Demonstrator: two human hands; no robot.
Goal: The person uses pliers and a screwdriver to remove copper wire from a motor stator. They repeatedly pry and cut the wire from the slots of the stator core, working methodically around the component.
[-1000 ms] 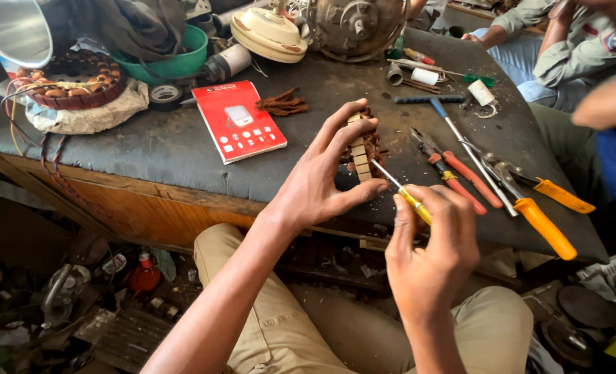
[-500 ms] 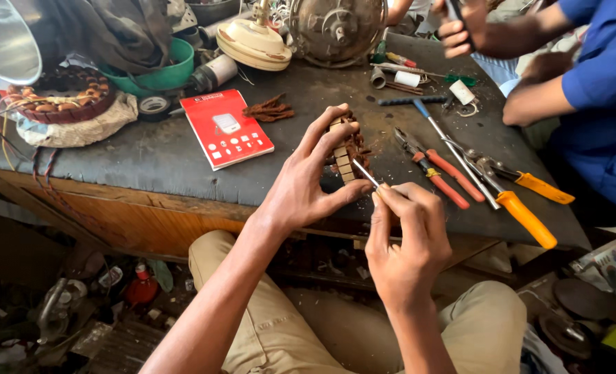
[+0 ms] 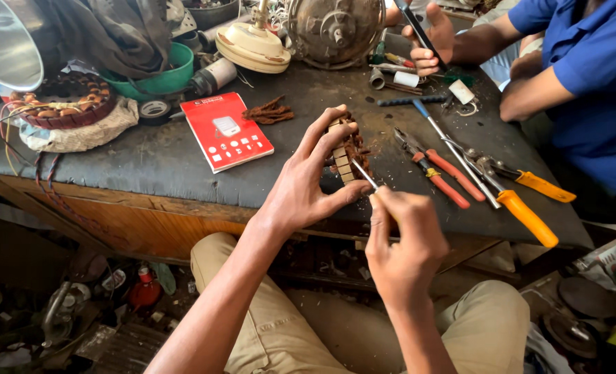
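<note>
Two hands work at the front edge of the dark desk (image 3: 148, 163): the left hand (image 3: 301, 187) grips a small wound stator core (image 3: 346, 154) upright between fingers and thumb, while the right hand (image 3: 405, 242) is closed round a thin metal tool (image 3: 364, 174) whose tip touches the core. Red-handled pliers (image 3: 436, 170) lie just beside, a red booklet (image 3: 226, 131) further left

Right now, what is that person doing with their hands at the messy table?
The person's left hand holds a small wound metal core upright on the dark workbench. The right hand pokes a thin metal tool into it. Red-handled pliers and an orange-handled screwdriver lie beside them. Across the bench, another person holds a phone.
</note>
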